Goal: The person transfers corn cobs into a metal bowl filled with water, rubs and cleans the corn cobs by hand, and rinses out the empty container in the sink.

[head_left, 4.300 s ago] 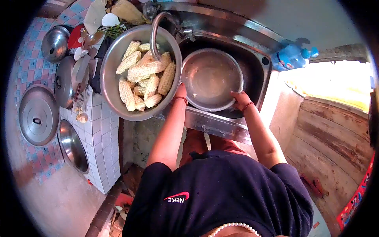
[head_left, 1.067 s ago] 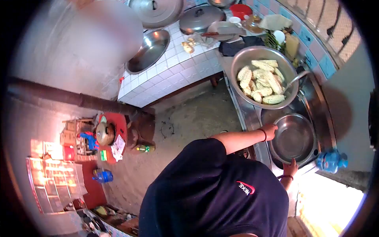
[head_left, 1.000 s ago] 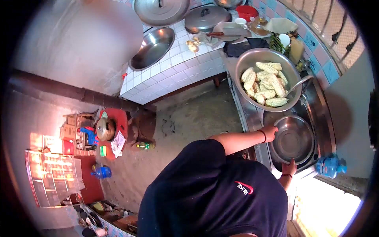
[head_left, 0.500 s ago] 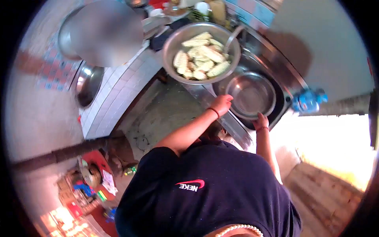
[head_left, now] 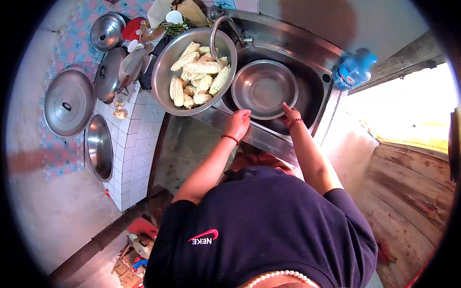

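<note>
Spanning the far middle: steel sink unit (head_left: pixel 293 33), dark bowl on its right half. White-tiled tabletop (head_left: pixel 127 126) runs along the left.

Big metal basin (head_left: pixel 163 79) sits at the left end of the sink unit, beside the tabletop, loaded with husked corn cobs (head_left: pixel 204 67) lying at mixed angles. Smaller metal basin (head_left: pixel 264 91) is in the sink bowl, just right of the big one, its opening facing up.

Left side, by size: round lid with black handle (head_left: pixel 79 117), second lid (head_left: pixel 111 67) to the right of it, shiny metal bowl (head_left: pixel 100 151) nearer, metal lid with dark knob (head_left: pixel 113 25) farther off.

Blue plastic bottle (head_left: pixel 353 72) is just right of the sink bowl, at the far right corner. Curved tap (head_left: pixel 225 20) arches left over the big basin; spout end is above the cobs.

Right hand (head_left: pixel 290 115): grip closed on the smaller basin's near right rim, thumb on top, other fingers mostly hidden. Left hand (head_left: pixel 237 125): fingers curled at the near left rim of the same basin; can't tell if that grip touches or holds.

Smallest: red bracelet (head_left: pixel 230 138) on the left wrist, dark beaded one (head_left: pixel 296 122) on the right.
</note>
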A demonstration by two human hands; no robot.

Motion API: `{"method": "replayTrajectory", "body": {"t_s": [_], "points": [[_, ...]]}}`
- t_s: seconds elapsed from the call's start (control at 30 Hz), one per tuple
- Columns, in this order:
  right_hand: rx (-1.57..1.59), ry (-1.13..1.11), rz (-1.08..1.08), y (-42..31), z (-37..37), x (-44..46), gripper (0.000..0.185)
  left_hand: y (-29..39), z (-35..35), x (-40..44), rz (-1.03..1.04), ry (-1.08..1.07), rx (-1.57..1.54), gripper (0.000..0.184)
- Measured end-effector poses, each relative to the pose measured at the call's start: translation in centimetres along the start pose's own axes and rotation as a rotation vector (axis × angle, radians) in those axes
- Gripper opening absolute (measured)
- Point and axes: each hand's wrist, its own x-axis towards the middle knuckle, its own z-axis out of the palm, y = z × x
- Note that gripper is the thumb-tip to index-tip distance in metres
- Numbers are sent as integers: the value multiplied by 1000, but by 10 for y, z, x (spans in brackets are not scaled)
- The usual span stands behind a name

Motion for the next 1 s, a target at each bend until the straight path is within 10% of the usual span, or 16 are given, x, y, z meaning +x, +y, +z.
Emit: {"method": "replayTrajectory", "body": {"t_s": [0.27, 0.37, 0.53, 1.0], "points": [[-395, 198, 45, -5, -12, -12, 61, 16, -3, 0, -298, -122, -554, 30], [-743, 90, -409, -12, -29, -45, 49, 36, -1, 8, -518, -317, -1084, 75], [-512, -258, -532, -46, 1, -159, 36, 75, 25, 20, -546, -541, -1490, 83], [-585, -412, -588, -105, -40, -204, 13, 164, 14, -15, -230, -858, -1000, 45]]}}
